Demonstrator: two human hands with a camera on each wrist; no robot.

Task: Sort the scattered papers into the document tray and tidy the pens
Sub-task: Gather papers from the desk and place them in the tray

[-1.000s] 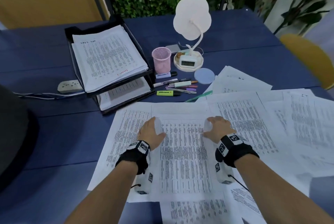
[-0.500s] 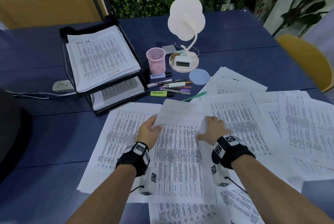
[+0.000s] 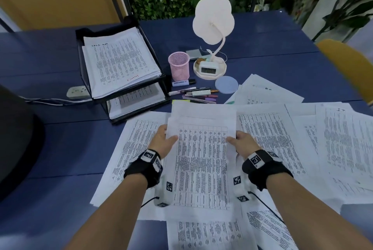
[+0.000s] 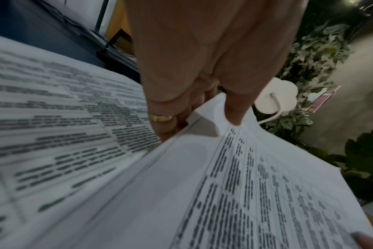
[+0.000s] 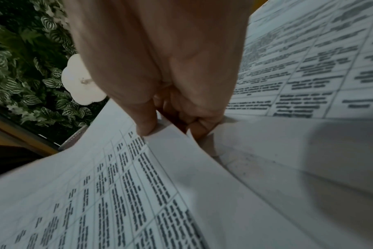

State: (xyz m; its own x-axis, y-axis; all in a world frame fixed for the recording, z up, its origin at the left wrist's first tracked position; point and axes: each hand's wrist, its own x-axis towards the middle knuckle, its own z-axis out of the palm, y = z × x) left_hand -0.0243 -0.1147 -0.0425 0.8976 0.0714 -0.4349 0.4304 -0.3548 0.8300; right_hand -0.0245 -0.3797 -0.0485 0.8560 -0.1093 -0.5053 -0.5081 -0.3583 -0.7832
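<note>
Printed tables on the scattered papers (image 3: 268,138) too blurred to read, handwriting on the top sheet (image 3: 119,62) in the document tray (image 3: 84,72) illegible (red scrawl below too), highlighter label (image 3: 180,83) unreadable, square coded markers on the wristbands (image 3: 149,155)

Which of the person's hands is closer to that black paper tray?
Left. The left hand sits just below and right of the black paper tray; the right hand is farther right, across the held sheets.

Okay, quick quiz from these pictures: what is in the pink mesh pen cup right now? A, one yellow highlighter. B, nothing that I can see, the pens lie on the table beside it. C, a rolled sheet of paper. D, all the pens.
B: the pink mesh pen cup shows no pens, while the pens lie loose on the table just in front of it.
</note>
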